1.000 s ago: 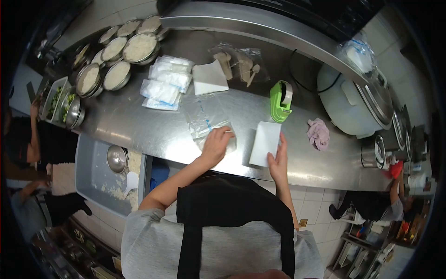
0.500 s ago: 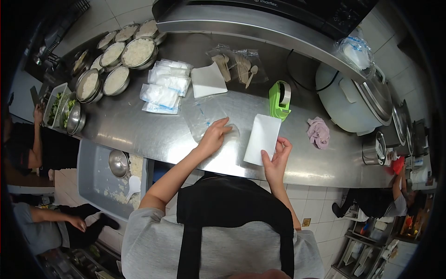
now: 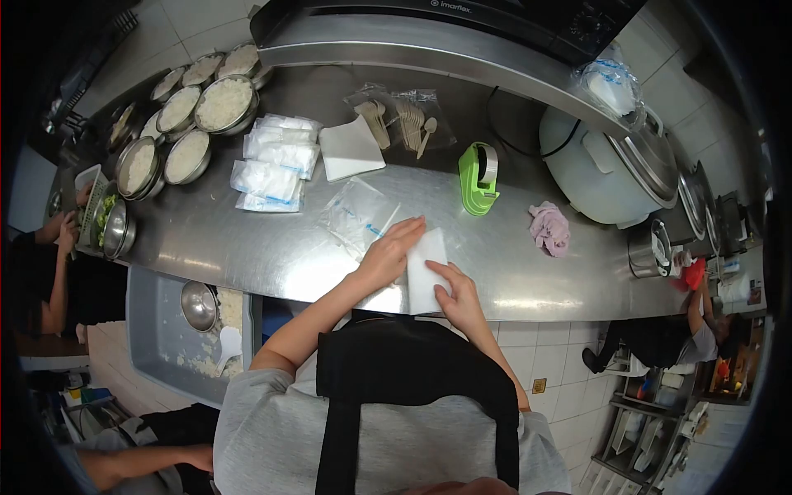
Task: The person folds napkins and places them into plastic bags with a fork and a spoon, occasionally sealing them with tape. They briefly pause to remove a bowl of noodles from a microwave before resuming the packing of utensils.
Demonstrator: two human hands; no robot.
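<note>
A folded white paper napkin (image 3: 425, 268) lies at the counter's front edge, right before my apron. My left hand (image 3: 390, 254) rests along its left side, fingers stretched out and close together. From the right, my right hand (image 3: 456, 294) grips the napkin, with its fingers bent over the top. Just beyond my left hand is a flat clear plastic bag (image 3: 356, 213) with blue print. Further back sits a stack of white napkins (image 3: 351, 150), and left of it lie several white packets in clear wrap (image 3: 280, 157).
Beyond the napkin stand a green tape dispenser (image 3: 477, 186) and bagged wooden spoons (image 3: 410, 124). A pink cloth (image 3: 549, 228) and a large rice cooker (image 3: 577, 169) are to the right. Metal bowls of rice (image 3: 224, 103) crowd the left. Below is a grey tub (image 3: 153, 330). Other people work nearby.
My right hand has brought the napkin left and nearer to me. My left hand has gone from the plastic bag to the napkin's left side.
</note>
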